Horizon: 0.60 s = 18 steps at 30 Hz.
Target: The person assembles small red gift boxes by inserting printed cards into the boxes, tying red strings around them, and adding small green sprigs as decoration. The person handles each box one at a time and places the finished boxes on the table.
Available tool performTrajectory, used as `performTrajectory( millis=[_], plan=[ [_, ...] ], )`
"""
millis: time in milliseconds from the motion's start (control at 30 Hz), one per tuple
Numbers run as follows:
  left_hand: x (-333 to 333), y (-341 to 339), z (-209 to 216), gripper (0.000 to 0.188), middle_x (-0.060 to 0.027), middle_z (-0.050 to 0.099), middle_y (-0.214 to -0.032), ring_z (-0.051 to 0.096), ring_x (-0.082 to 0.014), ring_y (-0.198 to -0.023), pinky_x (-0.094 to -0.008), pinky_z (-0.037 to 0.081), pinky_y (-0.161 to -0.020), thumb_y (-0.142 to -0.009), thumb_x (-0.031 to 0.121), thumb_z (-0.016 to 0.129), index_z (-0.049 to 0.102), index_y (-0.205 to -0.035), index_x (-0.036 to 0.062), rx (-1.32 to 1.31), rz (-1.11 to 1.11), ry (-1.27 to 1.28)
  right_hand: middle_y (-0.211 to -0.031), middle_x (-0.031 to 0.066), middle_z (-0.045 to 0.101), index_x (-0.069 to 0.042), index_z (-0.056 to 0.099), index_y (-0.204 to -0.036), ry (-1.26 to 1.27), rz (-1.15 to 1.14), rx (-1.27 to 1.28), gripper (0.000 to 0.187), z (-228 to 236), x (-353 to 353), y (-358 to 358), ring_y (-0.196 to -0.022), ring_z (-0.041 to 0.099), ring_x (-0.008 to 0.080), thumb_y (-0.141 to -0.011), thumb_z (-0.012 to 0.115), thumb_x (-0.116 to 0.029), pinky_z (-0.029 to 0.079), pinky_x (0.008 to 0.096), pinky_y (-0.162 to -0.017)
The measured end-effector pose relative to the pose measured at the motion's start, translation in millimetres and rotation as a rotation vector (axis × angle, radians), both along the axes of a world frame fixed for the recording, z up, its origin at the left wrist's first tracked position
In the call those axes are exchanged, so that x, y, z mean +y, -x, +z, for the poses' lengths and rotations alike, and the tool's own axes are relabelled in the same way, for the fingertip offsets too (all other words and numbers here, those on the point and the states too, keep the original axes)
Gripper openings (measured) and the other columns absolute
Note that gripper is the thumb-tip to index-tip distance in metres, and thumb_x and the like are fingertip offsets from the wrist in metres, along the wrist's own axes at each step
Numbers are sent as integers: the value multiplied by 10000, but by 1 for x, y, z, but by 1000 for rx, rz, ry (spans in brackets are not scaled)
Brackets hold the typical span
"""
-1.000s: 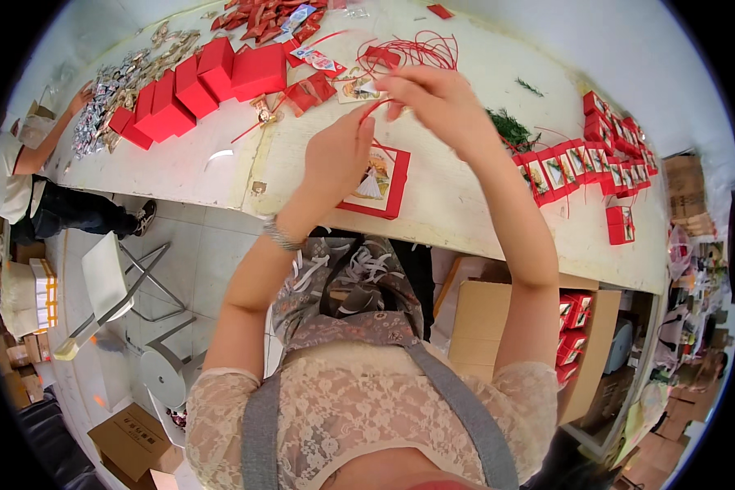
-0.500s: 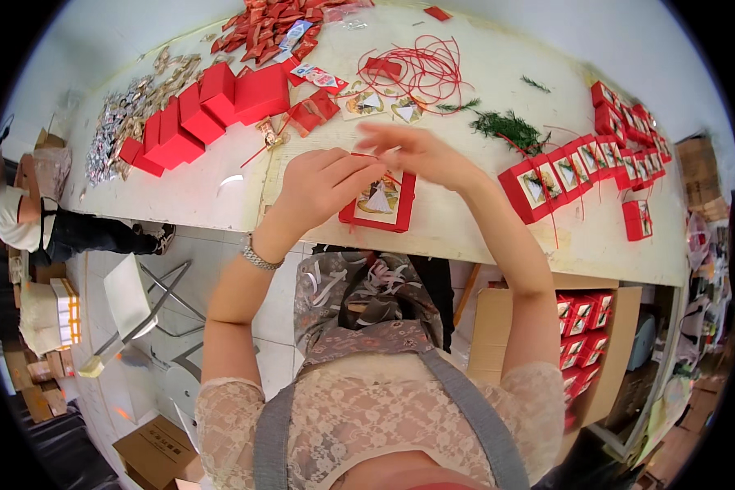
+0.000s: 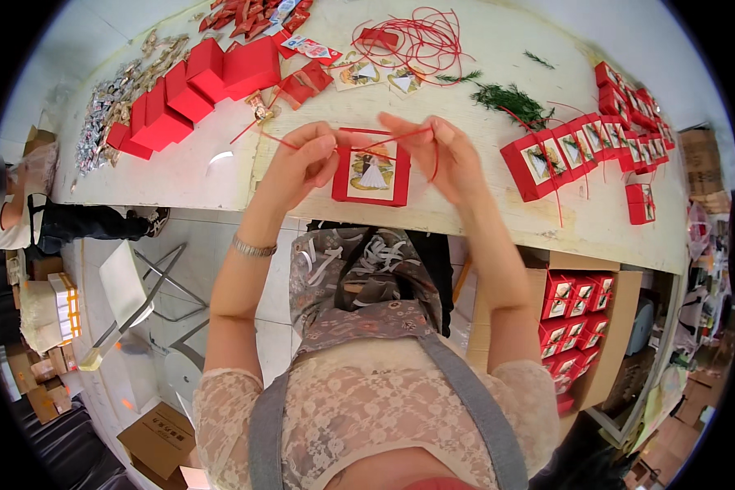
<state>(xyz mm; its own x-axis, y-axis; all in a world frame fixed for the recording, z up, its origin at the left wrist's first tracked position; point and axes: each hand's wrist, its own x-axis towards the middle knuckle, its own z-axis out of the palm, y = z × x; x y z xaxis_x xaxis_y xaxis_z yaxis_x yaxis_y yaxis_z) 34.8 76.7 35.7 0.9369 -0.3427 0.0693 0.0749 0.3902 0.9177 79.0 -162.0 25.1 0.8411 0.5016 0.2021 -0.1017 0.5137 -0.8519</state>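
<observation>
A small red gift box (image 3: 401, 189) lies at the table's near edge in front of me, with a picture card (image 3: 371, 173) of a figure in a white dress on its face. Above the box a thin red cord (image 3: 398, 136) runs between my two hands. My left hand (image 3: 306, 157) pinches one length of it, its loose end sticking out to the left. The other length is in the fingers of my right hand (image 3: 443, 153), with a tail hanging below. Fingers partly cover the far end of the box.
Red boxes (image 3: 189, 91) and piles of wrapped sweets (image 3: 110, 122) occupy the left. Cut cords (image 3: 416, 41), loose cards (image 3: 359, 73) and green sprigs (image 3: 506, 102) lie at the back. Tied boxes (image 3: 559, 163) stand right; a carton (image 3: 616, 327) of more sits below.
My hands have moved apart from over the box, and the cord now stretches between them. More of the box and card shows. The view has shifted slightly.
</observation>
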Motion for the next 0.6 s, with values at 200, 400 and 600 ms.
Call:
performTrajectory(
  millis=[200, 400, 600],
  plan=[
    [7, 2, -8, 255, 68, 405, -666, 338, -10, -596, -187, 277, -527, -978, 221, 532, 492, -773, 75, 35, 80, -610, -587, -19, 311, -93, 429, -759, -17, 20, 90, 296, -8, -23, -9, -519, 267, 107, -1012, 405, -244, 232, 270, -480],
    [32, 3, -25, 305, 54, 410, -678, 343, -51, -650, -233, 320, -585, -976, 252, 546, 480, -757, 50, -68, 110, -810, -707, 75, 583, -36, 581, -925, 812, -143, -682, 128, -9, -31, 4, -597, 567, 175, -942, 541, -156, 473, 320, -572],
    [30, -4, -11, 292, 43, 486, -690, 389, -26, -615, -213, 350, -575, -973, 253, 551, 500, -742, 82, 172, 59, -653, -923, 113, 677, -32, 644, -1012, 1032, 20, -1263, 187, -2, -30, 2, -538, 586, 247, -843, 598, -97, 478, 362, -515]
  ],
)
